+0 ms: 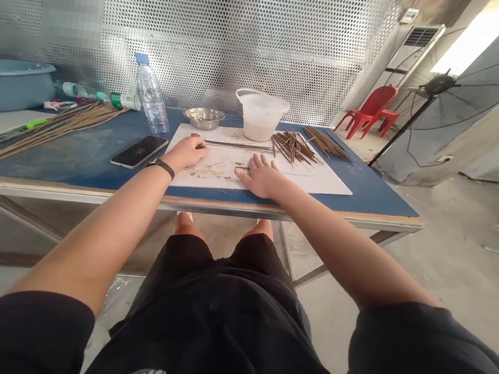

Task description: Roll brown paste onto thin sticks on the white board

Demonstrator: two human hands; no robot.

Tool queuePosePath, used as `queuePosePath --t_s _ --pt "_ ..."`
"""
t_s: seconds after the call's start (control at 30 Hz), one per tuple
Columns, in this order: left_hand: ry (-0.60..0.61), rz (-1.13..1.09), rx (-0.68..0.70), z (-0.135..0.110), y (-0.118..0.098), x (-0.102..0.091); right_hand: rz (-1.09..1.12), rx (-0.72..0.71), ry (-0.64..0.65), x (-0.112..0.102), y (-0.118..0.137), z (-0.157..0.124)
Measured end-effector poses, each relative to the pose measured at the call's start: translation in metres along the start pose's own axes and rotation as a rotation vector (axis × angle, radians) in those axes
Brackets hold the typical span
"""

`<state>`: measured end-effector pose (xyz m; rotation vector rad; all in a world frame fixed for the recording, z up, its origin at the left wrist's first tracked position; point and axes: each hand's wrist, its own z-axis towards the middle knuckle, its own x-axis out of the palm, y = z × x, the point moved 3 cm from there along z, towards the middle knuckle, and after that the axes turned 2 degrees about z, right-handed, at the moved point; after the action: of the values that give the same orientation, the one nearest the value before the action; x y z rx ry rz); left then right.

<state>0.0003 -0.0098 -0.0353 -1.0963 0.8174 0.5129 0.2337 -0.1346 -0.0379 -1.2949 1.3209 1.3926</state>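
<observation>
My left hand rests on a white sheet on the blue table, its fingers curled round a small brown bit that I cannot name. My right hand lies flat on the same sheet with its fingers spread, fingertips at a short thin stick. A long thin brown stick lies across the sheet just beyond both hands. A loose pile of short brown sticks sits on the sheet to the right, and another bundle lies behind it.
On the blue table are a phone, a water bottle, a steel bowl, a white plastic tub and long sticks at left. A perforated metal screen stands behind. A large fan and red chair stand right.
</observation>
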Motion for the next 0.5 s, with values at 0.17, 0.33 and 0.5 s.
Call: queuePosePath --t_s 0.17,0.33,0.5 --pt "-0.013 0.031 0.004 0.0 -0.002 0.0 -0.062 -0.027 0.023 0.009 0.011 -0.056" --pt "-0.003 0.016 0.011 0.002 0.003 0.001 -0.043 0.0 0.047 0.005 0.019 -0.064" --pt "0.006 -0.074 -0.052 0.003 0.008 0.002 -0.042 0.049 0.007 -0.002 0.001 -0.01"
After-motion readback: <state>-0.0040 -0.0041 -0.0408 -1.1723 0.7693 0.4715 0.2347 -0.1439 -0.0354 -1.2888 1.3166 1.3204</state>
